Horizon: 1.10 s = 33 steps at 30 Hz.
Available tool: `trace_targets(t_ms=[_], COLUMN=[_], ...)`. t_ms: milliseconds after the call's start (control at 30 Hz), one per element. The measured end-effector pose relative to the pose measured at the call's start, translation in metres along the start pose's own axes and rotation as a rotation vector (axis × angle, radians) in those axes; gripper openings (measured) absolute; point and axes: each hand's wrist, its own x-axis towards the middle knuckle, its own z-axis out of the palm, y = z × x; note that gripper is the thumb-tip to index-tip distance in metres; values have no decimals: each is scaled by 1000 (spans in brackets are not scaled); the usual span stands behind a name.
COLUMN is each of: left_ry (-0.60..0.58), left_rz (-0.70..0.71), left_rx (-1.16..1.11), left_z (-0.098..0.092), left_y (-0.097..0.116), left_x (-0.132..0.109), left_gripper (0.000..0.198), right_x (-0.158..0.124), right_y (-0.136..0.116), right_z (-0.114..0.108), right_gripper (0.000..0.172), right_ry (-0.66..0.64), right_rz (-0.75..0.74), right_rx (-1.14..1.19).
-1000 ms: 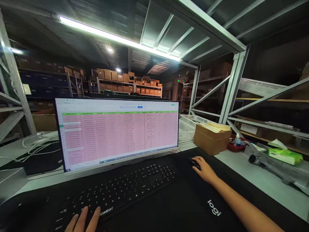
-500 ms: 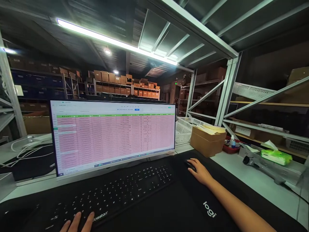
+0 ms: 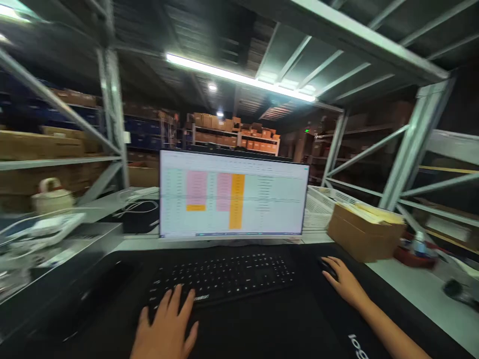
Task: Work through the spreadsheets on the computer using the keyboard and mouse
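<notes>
At seven o'clock, the empty left hand (image 3: pixel 164 321) spreads wide over the keyboard (image 3: pixel 228 274); at four, the right hand (image 3: pixel 347 285) cups the mouse (image 3: pixel 328 269).

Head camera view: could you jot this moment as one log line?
left hand: over left end of keyboard | right hand: holding mouse | screen: coloured columns | cardboard box: right of screen

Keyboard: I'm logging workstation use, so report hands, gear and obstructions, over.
Left hand spread at left end of keyboard, pressing unclear. Right hand on mouse. Cardboard box beyond, blocking neither hand.
</notes>
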Motion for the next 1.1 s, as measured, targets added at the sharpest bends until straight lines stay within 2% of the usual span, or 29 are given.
trace_targets(t_ms=[67, 133, 267, 467, 667, 967, 1100], left_ry=[-29, -70, -131, -132, -138, -47, -61], left_rz=[-15, -24, -47, -49, -55, -31, -31], left_rx=[-54, -96, -130, -166, -173, -245, -227], left_z=[-14, -25, -35, -36, -42, -20, -21], left_y=[2, 4, 6, 6, 7, 2, 3], left_x=[-4, -5, -6, -9, -8, -10, -9], left_gripper=[59, 59, 62, 63, 64, 61, 61], right_x=[2, 6, 13, 12, 14, 13, 12], right_y=[10, 24, 48, 56, 58, 63, 69], right_z=[5, 13, 26, 27, 28, 31, 33], right_gripper=[56, 57, 59, 59, 61, 62, 63], right_ry=[1, 65, 64, 44, 126, 123, 105], right_rz=[-29, -71, -150, -202, -168, -117, -97], right_rx=[4, 3, 31, 14, 36, 20, 9])
